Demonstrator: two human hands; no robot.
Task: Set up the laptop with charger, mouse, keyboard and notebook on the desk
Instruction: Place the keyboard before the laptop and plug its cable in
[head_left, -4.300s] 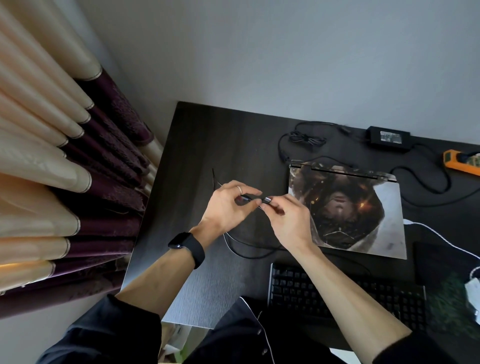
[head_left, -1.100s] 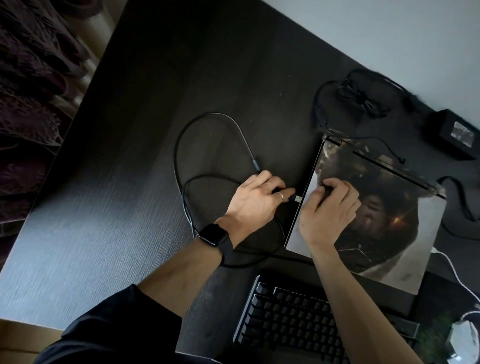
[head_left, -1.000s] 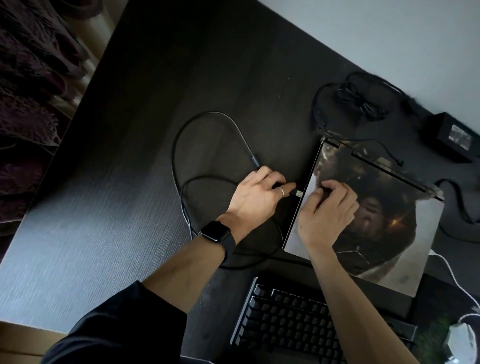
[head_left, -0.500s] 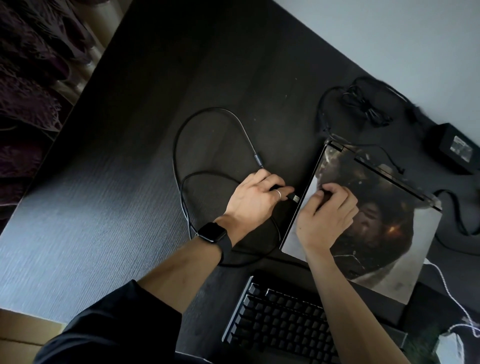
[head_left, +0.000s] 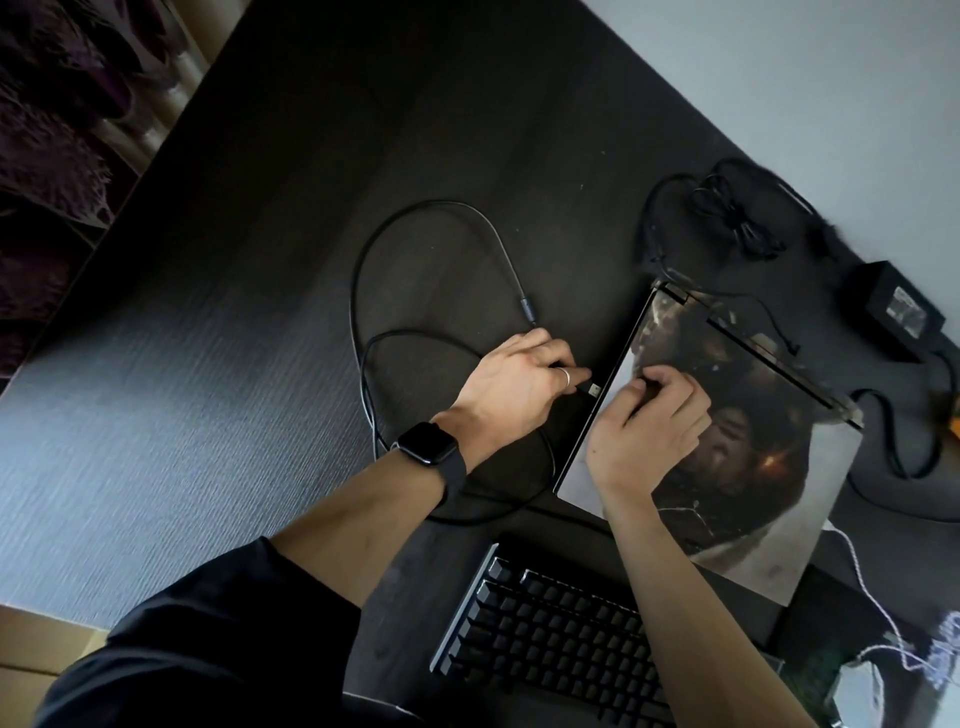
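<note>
Black cable (head_left: 363, 291) loops across the desk (head_left: 208, 415) on the left and runs into the left hand (head_left: 511, 395), whose fingers are pinched tight round the USB plug (head_left: 594, 389). The plug's tip is right at the left edge of the closed laptop (head_left: 769, 509). Right hand (head_left: 644, 436) sits on the lid, fingers curled under and holding nothing, with the keyboard (head_left: 545, 634) just in front and the charger brick (head_left: 891, 309) far right.

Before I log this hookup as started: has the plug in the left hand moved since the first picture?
Yes. The plug in the left hand has moved toward the laptop; its tip is now at the laptop's left edge.
</note>
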